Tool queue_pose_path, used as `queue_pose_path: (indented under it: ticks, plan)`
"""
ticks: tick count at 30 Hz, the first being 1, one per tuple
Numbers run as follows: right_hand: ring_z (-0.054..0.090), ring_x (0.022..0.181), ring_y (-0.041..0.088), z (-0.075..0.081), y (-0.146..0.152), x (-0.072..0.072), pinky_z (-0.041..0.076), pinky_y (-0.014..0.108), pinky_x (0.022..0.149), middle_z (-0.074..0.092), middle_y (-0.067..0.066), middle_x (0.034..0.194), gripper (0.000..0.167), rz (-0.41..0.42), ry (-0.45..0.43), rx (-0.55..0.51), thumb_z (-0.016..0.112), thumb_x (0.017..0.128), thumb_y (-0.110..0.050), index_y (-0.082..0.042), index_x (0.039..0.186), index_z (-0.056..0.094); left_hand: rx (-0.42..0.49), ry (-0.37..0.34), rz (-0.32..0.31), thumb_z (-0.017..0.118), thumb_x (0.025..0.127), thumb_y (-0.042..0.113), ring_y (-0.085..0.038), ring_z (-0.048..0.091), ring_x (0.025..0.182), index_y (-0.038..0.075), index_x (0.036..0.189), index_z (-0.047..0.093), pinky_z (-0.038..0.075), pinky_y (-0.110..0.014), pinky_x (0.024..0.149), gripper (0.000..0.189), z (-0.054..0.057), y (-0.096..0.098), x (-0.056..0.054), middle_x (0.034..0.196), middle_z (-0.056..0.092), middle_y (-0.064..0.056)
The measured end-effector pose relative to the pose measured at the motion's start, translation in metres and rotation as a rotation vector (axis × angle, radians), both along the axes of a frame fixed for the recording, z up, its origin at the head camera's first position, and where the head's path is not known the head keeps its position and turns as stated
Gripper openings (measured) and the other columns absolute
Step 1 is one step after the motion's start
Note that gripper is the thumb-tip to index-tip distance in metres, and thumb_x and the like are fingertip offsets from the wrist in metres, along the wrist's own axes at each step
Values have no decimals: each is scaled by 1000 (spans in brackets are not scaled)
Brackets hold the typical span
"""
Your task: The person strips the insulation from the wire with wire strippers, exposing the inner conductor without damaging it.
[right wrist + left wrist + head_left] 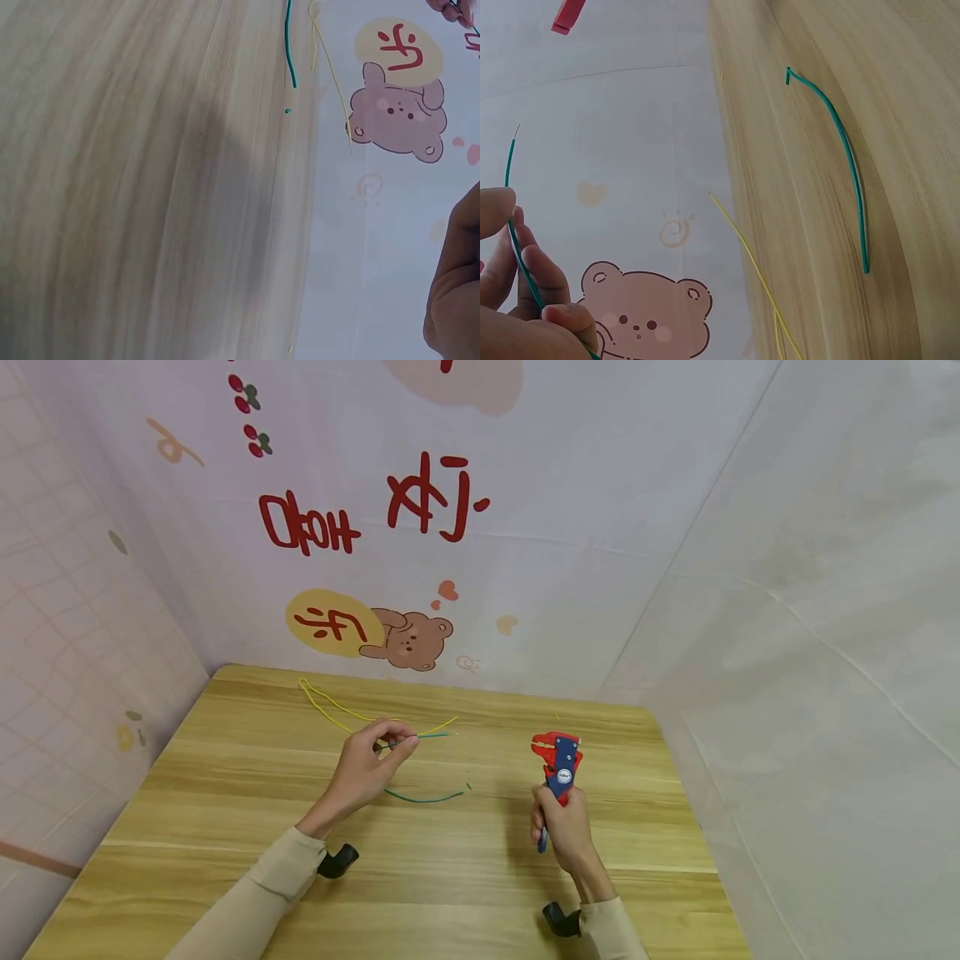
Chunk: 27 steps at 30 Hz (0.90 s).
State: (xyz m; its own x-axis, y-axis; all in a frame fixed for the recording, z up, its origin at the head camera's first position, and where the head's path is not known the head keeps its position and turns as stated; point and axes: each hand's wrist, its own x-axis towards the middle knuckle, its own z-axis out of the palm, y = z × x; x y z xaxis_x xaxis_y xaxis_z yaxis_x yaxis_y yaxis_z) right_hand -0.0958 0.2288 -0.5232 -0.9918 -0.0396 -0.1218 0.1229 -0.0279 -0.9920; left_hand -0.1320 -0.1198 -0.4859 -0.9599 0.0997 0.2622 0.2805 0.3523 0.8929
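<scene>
left hand (372, 757) is pinching green insulated wire (435, 736) above wood-grain table (450, 877), bared tip (517, 132) protruding | right hand (566, 823) is gripping red-and-blue wire stripper (564, 767), well apart | advisable: supporting wire near tip, avoiding bends

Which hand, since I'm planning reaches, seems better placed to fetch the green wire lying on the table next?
Probably the left hand: it is nearer the lying green wire, though it already pinches another green wire. The right hand is farther off, gripping the red-and-blue tool.
</scene>
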Motion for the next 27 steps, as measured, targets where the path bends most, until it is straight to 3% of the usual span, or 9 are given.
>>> queue_pose_path:
  ticks: [27]
  plan:
    - [62,44,17,-3,4,2,59,39,46,59,2,56,38,-2,7,55,63,112,-14,-3,76,58,-14,-60,9,72,113,26,-18,66,107,14,123,81,48,-32,90,18,-4,-6,2,113,76,-4]
